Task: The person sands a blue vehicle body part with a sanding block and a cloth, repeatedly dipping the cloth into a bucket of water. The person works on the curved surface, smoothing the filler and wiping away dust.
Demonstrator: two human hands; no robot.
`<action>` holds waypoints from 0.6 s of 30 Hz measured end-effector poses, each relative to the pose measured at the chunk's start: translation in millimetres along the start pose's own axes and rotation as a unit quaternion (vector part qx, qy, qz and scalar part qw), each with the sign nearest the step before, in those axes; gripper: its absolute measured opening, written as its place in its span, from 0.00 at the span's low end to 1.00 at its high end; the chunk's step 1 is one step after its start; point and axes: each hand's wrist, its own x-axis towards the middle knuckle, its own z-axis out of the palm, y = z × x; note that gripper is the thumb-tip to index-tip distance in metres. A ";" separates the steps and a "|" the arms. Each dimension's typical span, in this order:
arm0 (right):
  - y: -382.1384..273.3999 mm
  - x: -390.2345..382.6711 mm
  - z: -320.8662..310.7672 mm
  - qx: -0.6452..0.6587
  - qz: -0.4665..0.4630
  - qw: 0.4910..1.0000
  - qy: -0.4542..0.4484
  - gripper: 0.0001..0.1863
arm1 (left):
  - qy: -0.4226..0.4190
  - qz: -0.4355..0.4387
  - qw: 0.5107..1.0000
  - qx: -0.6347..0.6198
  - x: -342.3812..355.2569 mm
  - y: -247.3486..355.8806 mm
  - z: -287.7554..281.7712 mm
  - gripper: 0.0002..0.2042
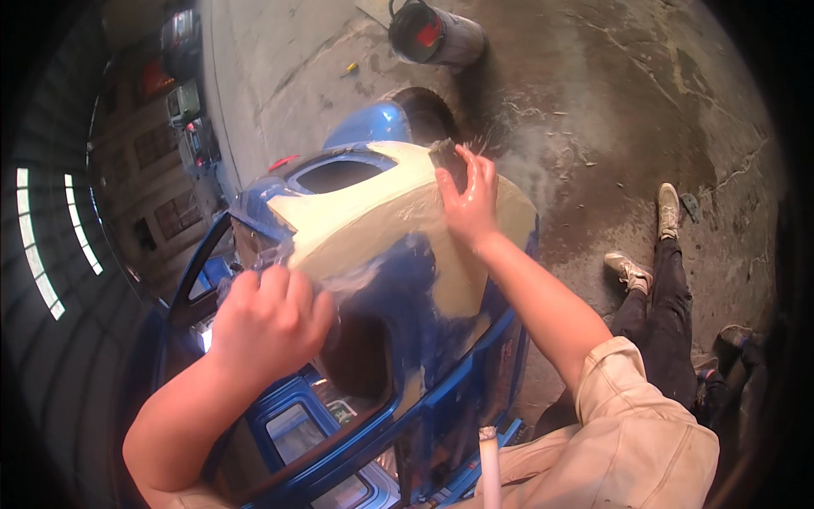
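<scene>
My right hand [469,197] grips a dark grey pad [446,159] against cream-coloured filler [381,220] on a blue car body [381,284]; the fingers look wet. My left hand [278,314], lower and further left, is curled round crumpled translucent plastic [271,255], partly hidden behind the knuckles, beside the body's opening and cream patch. Bare blue paint and smears show between my hands. A white cigarette-like stick [490,471] juts up at the lower edge in front of my tan shirt.
A bucket [432,38] stands on the concrete floor [610,102], with a small yellow object [351,68] nearby. A tyre [428,110] sits beyond the panel. Legs in dark trousers and light shoes [668,212] are at right. Vehicles [182,106] line the far left.
</scene>
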 end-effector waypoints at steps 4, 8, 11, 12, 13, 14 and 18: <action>-9.9 -58.7 -16.5 -0.027 -0.060 0.997 -0.037 0.32 | 0.045 -0.043 0.997 -0.044 -4.3 -8.5 10.6 0.07; -29.6 -106.9 -33.4 -0.064 -0.057 0.994 -0.064 0.31 | 0.015 -0.188 0.974 -0.123 -57.1 -13.5 -16.0 0.15; -26.4 -43.2 -10.2 0.006 -0.021 1.000 -0.013 0.30 | -0.010 -0.283 0.951 -0.123 -130.8 7.3 -46.5 0.17; -21.1 -33.4 -10.5 -0.017 -0.051 0.999 -0.005 0.29 | 0.014 -0.278 0.955 -0.100 -155.6 16.7 -58.0 0.16; -24.8 -33.9 -11.9 -0.013 -0.063 0.998 -0.011 0.30 | -0.019 -0.297 0.951 -0.088 -192.8 30.2 -76.1 0.16; -24.0 -37.2 -16.3 -0.018 -0.077 0.997 -0.015 0.30 | -0.015 -0.320 0.947 -0.018 -209.6 47.8 -79.9 0.15; -26.1 -137.2 -44.8 -0.030 -0.095 0.992 -0.081 0.32 | 0.019 -0.267 0.957 0.111 -249.2 61.7 -65.6 0.11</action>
